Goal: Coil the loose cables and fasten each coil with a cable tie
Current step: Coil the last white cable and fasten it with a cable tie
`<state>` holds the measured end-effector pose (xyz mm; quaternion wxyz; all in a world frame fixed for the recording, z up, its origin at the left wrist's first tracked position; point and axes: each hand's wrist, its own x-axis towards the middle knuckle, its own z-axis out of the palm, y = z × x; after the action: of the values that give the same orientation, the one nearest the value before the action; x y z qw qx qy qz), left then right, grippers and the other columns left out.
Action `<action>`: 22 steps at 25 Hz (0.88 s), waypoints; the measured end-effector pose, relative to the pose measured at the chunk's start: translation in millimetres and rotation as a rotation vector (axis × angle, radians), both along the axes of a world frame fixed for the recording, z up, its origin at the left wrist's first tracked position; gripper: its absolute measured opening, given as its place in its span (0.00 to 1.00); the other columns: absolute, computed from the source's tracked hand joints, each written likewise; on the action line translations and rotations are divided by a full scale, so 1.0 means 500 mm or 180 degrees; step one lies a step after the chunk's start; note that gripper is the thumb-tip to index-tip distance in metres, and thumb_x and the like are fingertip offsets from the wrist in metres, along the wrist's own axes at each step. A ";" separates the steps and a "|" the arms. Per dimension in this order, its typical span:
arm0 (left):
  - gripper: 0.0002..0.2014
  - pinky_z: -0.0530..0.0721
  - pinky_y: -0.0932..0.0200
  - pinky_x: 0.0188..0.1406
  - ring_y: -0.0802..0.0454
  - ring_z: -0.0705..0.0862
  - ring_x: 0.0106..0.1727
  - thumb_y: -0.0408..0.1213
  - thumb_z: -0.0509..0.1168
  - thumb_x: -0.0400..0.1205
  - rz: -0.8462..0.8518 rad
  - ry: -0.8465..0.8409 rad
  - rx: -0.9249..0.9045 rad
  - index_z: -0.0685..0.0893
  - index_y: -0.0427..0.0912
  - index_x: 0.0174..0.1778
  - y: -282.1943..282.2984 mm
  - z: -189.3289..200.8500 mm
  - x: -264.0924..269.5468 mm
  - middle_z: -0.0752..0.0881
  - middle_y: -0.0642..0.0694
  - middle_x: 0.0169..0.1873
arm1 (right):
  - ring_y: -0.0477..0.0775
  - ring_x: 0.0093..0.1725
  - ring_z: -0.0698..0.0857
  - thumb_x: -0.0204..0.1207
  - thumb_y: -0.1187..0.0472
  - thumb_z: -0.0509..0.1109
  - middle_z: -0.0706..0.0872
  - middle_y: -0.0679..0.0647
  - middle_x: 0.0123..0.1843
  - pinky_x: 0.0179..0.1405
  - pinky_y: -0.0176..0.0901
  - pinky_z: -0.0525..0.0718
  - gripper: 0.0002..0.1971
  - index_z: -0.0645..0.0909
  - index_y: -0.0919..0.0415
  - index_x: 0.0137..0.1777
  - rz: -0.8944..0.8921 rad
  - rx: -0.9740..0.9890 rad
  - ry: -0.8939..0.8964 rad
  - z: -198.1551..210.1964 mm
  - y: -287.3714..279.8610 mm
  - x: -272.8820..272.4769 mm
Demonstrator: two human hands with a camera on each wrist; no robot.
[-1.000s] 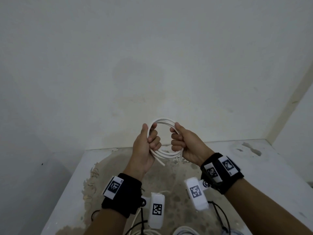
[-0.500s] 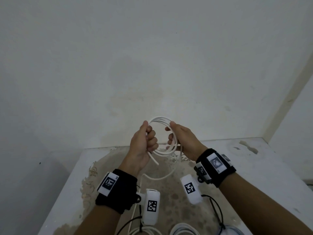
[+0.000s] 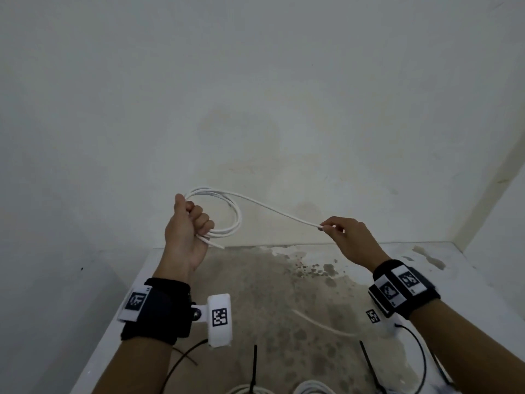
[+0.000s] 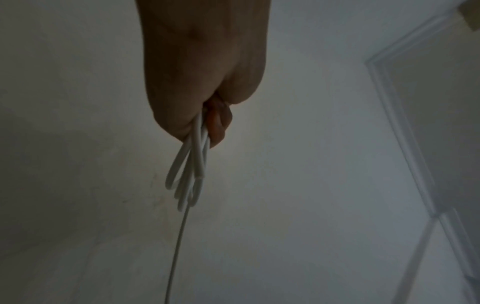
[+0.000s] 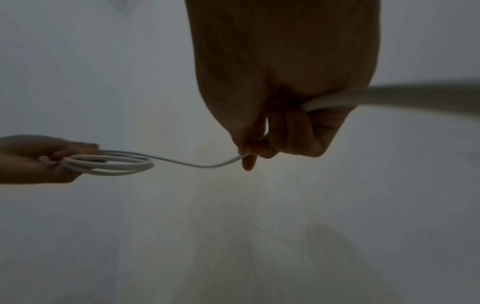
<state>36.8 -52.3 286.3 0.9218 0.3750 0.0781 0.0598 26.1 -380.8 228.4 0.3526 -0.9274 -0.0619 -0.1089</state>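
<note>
My left hand [image 3: 196,223] is raised above the table and grips a small coil of white cable [image 3: 235,214], with a short cut end sticking out below the fist. One strand [image 3: 272,209] runs from the top of the coil to my right hand [image 3: 324,226], which pinches it between thumb and forefinger well to the right. In the left wrist view the loops [image 4: 189,176] hang out of the fist [image 4: 207,123]. The right wrist view shows the pinch [image 5: 246,154], the coil [image 5: 111,163] at the left, and the cable leaving the palm to the right [image 5: 389,96].
The stained white table [image 3: 284,294] meets a plain wall behind and a corner at the right. A loose white cable [image 3: 321,322] lies on it. Black cable ties [image 3: 254,365] [image 3: 369,362] and other white coils [image 3: 312,389] sit at the near edge.
Both hands were close together on the coil. Now my right hand has slid far to the right along the cable, drawing out a long strand, and the left hand has shifted left.
</note>
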 end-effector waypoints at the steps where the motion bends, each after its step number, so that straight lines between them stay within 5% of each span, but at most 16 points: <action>1: 0.20 0.58 0.66 0.14 0.59 0.57 0.16 0.52 0.51 0.89 -0.0101 -0.0036 0.0143 0.67 0.47 0.34 -0.014 -0.002 -0.001 0.59 0.54 0.19 | 0.44 0.28 0.76 0.87 0.54 0.64 0.81 0.44 0.30 0.32 0.42 0.71 0.10 0.87 0.50 0.49 0.0200 -0.0388 -0.0020 0.020 0.018 -0.006; 4: 0.19 0.59 0.65 0.16 0.59 0.57 0.17 0.51 0.51 0.90 -0.0457 -0.0159 0.0498 0.68 0.47 0.35 -0.062 -0.007 -0.006 0.60 0.54 0.20 | 0.36 0.27 0.75 0.87 0.51 0.63 0.77 0.37 0.29 0.31 0.33 0.68 0.11 0.87 0.51 0.52 0.1066 -0.1188 0.0078 0.088 0.080 -0.043; 11: 0.17 0.62 0.64 0.19 0.58 0.62 0.20 0.48 0.49 0.91 -0.1382 -0.0264 0.1354 0.71 0.43 0.40 -0.139 -0.010 -0.050 0.67 0.51 0.24 | 0.30 0.38 0.81 0.83 0.50 0.70 0.87 0.36 0.42 0.38 0.33 0.74 0.08 0.90 0.46 0.54 0.1912 -0.1081 -0.0323 0.182 0.131 -0.088; 15: 0.29 0.76 0.60 0.26 0.51 0.79 0.26 0.53 0.47 0.90 -0.1423 -0.0430 0.2853 0.84 0.36 0.41 -0.178 -0.009 -0.094 0.82 0.44 0.26 | 0.41 0.38 0.86 0.81 0.53 0.74 0.91 0.41 0.40 0.39 0.44 0.82 0.03 0.88 0.50 0.48 0.1884 -0.0555 -0.0312 0.191 0.136 -0.090; 18: 0.31 0.81 0.71 0.34 0.61 0.86 0.31 0.51 0.42 0.91 -0.1422 -0.0719 0.3607 0.87 0.43 0.39 -0.187 0.001 -0.109 0.89 0.47 0.29 | 0.49 0.33 0.87 0.79 0.55 0.76 0.90 0.46 0.34 0.34 0.41 0.80 0.04 0.85 0.52 0.45 0.1907 -0.0238 -0.0217 0.200 0.133 -0.094; 20: 0.28 0.82 0.63 0.35 0.55 0.84 0.27 0.49 0.43 0.91 -0.1695 -0.0771 0.3426 0.84 0.44 0.38 -0.193 0.005 -0.111 0.82 0.44 0.26 | 0.50 0.33 0.85 0.78 0.53 0.78 0.90 0.48 0.35 0.33 0.43 0.79 0.06 0.85 0.52 0.45 0.1881 -0.0168 -0.0210 0.204 0.128 -0.092; 22: 0.24 0.71 0.59 0.23 0.54 0.68 0.19 0.51 0.48 0.91 -0.2111 -0.0487 0.2758 0.76 0.45 0.33 -0.195 0.001 -0.117 0.68 0.46 0.23 | 0.53 0.33 0.82 0.77 0.51 0.78 0.88 0.49 0.35 0.33 0.44 0.77 0.06 0.86 0.51 0.46 0.1797 -0.0169 -0.0179 0.206 0.116 -0.086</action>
<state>-21.5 -149.7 287.0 0.6556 0.7192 -0.1432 -0.1801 -17.1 -323.0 331.6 0.3426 -0.8790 -0.3303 -0.0305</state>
